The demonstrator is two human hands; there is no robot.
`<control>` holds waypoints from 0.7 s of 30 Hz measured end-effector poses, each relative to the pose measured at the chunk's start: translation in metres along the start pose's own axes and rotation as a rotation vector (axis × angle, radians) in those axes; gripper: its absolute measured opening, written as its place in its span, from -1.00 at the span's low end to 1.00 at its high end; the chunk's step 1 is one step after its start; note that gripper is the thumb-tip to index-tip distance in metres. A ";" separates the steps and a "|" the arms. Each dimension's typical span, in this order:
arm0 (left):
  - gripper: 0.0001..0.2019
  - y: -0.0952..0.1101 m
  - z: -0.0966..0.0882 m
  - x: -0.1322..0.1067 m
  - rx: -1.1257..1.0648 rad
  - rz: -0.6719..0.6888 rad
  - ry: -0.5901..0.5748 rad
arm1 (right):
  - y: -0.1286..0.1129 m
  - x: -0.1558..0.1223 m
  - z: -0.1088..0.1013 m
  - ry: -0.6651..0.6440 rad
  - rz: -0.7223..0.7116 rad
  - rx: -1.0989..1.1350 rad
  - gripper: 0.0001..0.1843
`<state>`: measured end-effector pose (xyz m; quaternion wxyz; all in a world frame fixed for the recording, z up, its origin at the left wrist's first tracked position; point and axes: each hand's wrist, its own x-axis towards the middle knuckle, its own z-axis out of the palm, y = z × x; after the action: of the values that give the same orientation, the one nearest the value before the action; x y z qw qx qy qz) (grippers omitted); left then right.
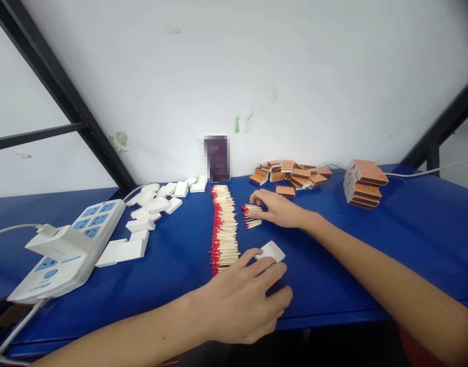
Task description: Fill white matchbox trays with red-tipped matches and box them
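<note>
A small white matchbox tray (273,251) lies open side up on the blue table, with the thumb and index finger of my left hand (249,300) against its near left side. The other fingers of that hand are loosely curled. My right hand (280,209) is over a small group of red-headed matches (254,223), its thumb and index finger apart around them. Left of both hands runs a long row of matches (225,229), red heads mostly to the left. My left hand hides the near end of the row.
White matchbox trays (140,224) lie scattered at the left, beside a power strip (81,219) with a white plug (61,242). Orange matchbox sleeves (301,174) are heaped at the back right, near a stack of matchboxes (366,181). A blurred dark rectangle (217,158) leans on the wall.
</note>
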<state>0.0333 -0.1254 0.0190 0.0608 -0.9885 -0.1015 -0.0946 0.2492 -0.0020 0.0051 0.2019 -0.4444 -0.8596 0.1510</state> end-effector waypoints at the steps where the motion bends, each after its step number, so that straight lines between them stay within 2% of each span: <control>1: -0.72 0.000 0.000 0.000 0.002 0.001 0.000 | 0.000 0.000 0.000 -0.001 0.004 -0.015 -0.57; 21: -0.73 0.000 0.000 0.001 0.001 -0.002 0.004 | -0.002 -0.001 -0.003 -0.012 -0.021 0.003 -0.69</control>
<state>0.0337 -0.1251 0.0195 0.0614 -0.9882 -0.1022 -0.0966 0.2501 -0.0038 0.0084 0.1990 -0.4342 -0.8651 0.1530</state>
